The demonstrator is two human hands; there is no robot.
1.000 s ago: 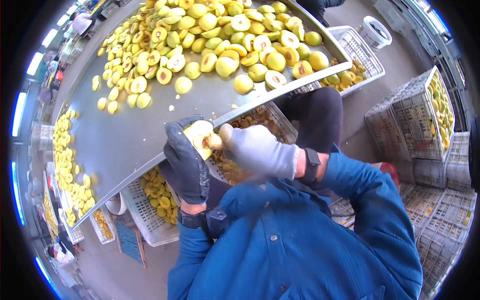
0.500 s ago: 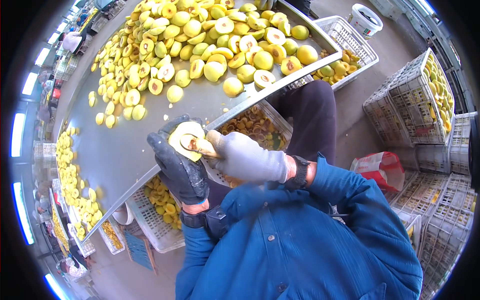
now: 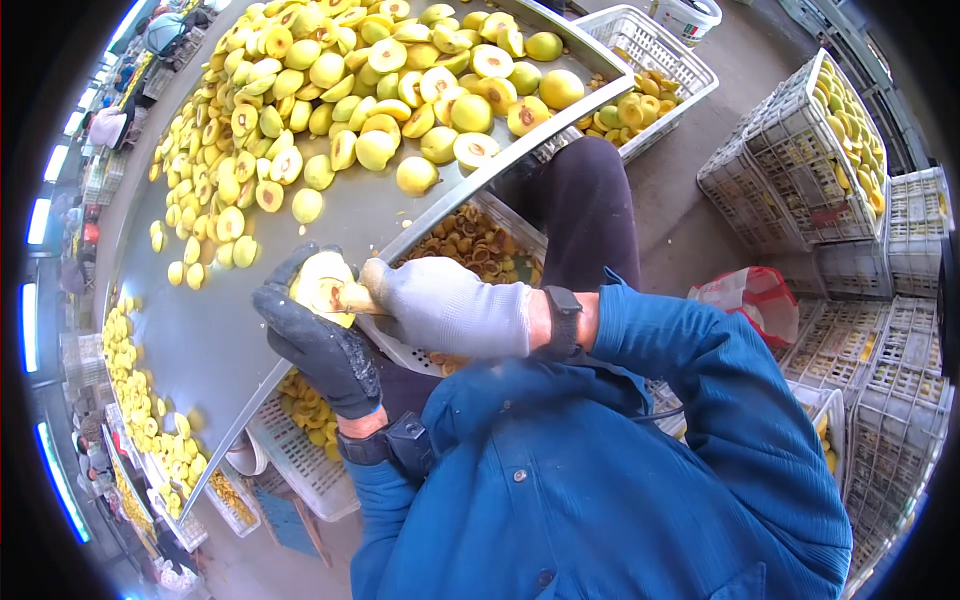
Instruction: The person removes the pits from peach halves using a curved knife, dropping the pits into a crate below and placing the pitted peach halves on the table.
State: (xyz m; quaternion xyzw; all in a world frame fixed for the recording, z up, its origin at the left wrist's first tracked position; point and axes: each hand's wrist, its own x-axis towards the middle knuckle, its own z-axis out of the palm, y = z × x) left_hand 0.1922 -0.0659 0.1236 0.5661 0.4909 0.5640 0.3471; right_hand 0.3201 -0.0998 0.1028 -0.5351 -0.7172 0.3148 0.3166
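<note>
As view shifts, left hand [image 3: 322, 348] still cupping cut fruit [image 3: 317, 277], right hand [image 3: 452, 305] clenching tool [image 3: 353, 298]

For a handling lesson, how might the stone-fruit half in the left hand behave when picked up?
The stone-fruit half is probably firm: it shows no sagging in the left hand. Its pale cut face seems moist, so it may be slippery.
</note>
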